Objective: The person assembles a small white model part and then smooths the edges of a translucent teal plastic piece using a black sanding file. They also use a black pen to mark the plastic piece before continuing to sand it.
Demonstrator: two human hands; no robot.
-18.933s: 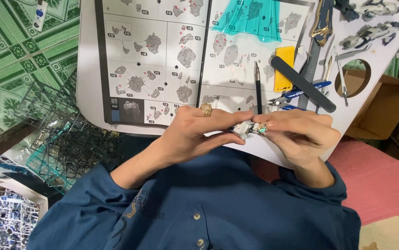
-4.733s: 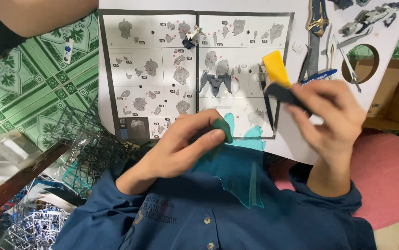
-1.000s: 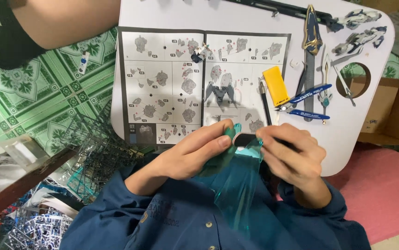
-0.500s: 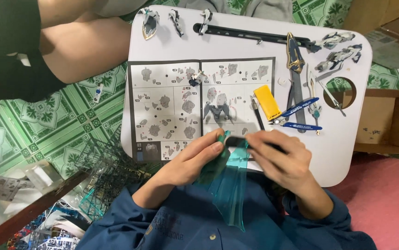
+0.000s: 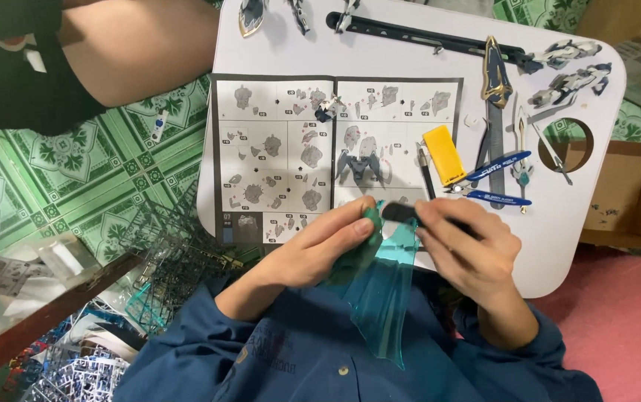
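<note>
My left hand (image 5: 319, 248) pinches the top edge of a clear teal wing-shaped plastic part (image 5: 384, 286) that hangs down over my blue shirt. My right hand (image 5: 469, 246) grips a flat black stick-like tool (image 5: 402, 214) and presses its end against the teal part's upper edge. Both hands meet at the near edge of a small white table (image 5: 573, 216). An open instruction sheet (image 5: 291, 141) with grey diagrams lies on the table just beyond my hands.
On the table lie blue-handled nippers (image 5: 495, 182), a yellow block (image 5: 443, 155), a black pen-like tool (image 5: 428, 173), model weapon and limb pieces (image 5: 566, 63) and a long black strip (image 5: 417, 33). Plastic runners (image 5: 175, 249) pile at left. Another person's arm (image 5: 142, 45) is at top left.
The view has pulled back and shifted, showing more table and the other person's arm. My hands stay together on the teal part, which now hangs lower over my shirt.
</note>
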